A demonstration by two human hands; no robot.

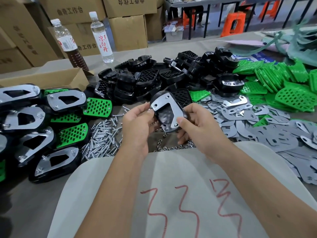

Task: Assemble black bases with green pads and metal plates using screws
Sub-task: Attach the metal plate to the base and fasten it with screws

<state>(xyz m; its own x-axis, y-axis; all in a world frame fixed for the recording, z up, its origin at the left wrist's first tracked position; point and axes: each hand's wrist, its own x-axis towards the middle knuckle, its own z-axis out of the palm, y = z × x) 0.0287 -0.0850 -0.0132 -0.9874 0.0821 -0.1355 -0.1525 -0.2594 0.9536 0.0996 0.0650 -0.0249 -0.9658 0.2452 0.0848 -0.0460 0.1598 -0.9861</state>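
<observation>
Two hands hold one black base (178, 109) up over the counter (30, 200). A shiny plate (163, 103) sits on top of the base. The left hand (137, 122) grips the left side, with its thumb curled over the edge. The right hand (197, 122) grips the right side, with its thumb pressing near a hole in the plate. The fingers of both hands curl under the base.

Right below the hands lie small nuts (171, 146). To the left of them is a heap of screws (103, 136). Further left are finished bases (56, 121), some showing green pads and some showing plates. They lie close together and touch.

Behind the hands is a big pile of bare black bases (154, 78). To the right is a spread of loose plates (257, 127), many lying on top of each other. Beyond them sit loose green pads (281, 83).

At the back left stand two bottles (101, 36) and an open box (51, 79). More boxes (127, 31) are stacked behind them. A pale cloth (171, 169) with red marks lies under the arms.
</observation>
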